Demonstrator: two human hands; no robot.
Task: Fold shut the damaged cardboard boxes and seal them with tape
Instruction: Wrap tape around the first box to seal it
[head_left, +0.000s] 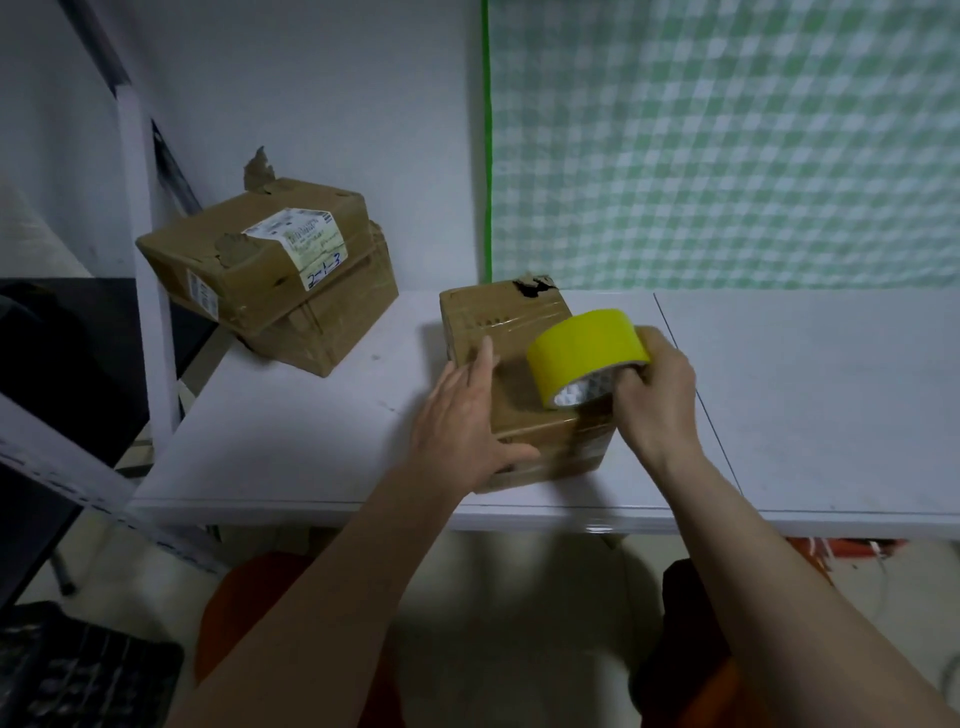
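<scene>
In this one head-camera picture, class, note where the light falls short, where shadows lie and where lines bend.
Head view: dim overall; the yellow tape roll casts a shadow on the cardboard box under the left hand; wide-angle lens bows the white table edge; floor below is blurred.

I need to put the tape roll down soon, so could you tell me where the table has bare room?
Bare table lies right of the near box, toward the checked curtain, and between that box and the two stacked boxes at back left. Both hands, left and right with the yellow tape roll, crowd the near box.
</scene>
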